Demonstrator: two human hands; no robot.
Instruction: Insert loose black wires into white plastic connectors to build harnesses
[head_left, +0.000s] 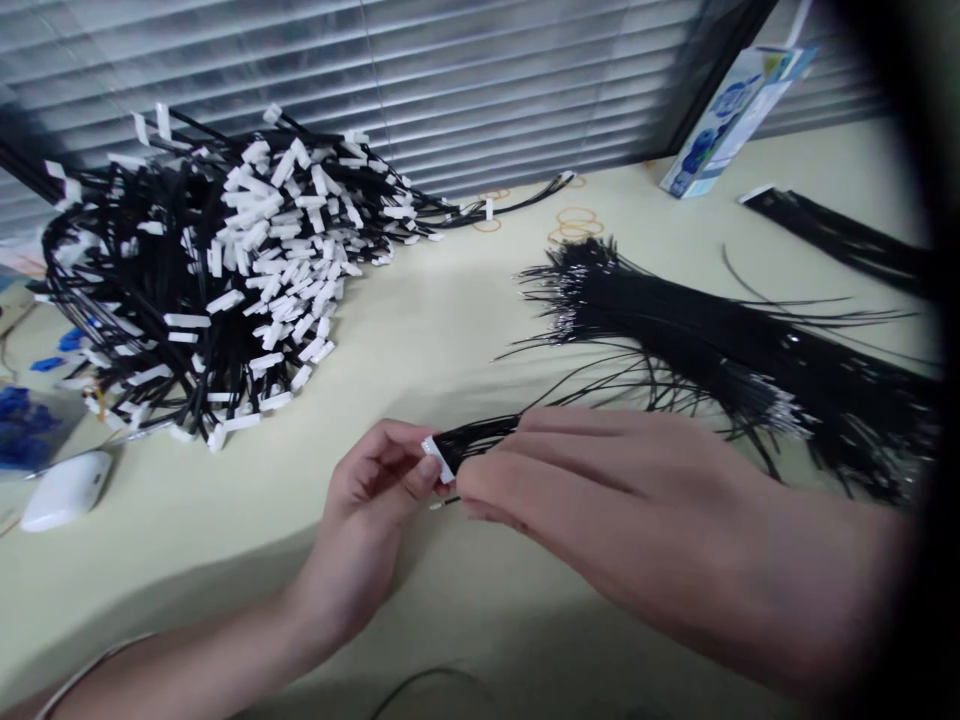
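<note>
Head view: the left hand (382,490) pinches the white connector (441,460), well in from the table's (420,330) far edge, presumably to steady it. The right hand (600,490) grips a black wire (450,501), tip exposed, apparently for control. Loose wires (675,310) lie beyond, seemingly within reach; the harness pile (277,230) sits against the far edge.

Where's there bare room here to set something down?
Bare pale tabletop shows between the heap of black cables with white plugs and the bundle of thin black wires, beyond the left hand. More lies between the rounded white case and that hand. Crowded: back left, under the heap, and the right, where wires spread beyond the right hand.
</note>
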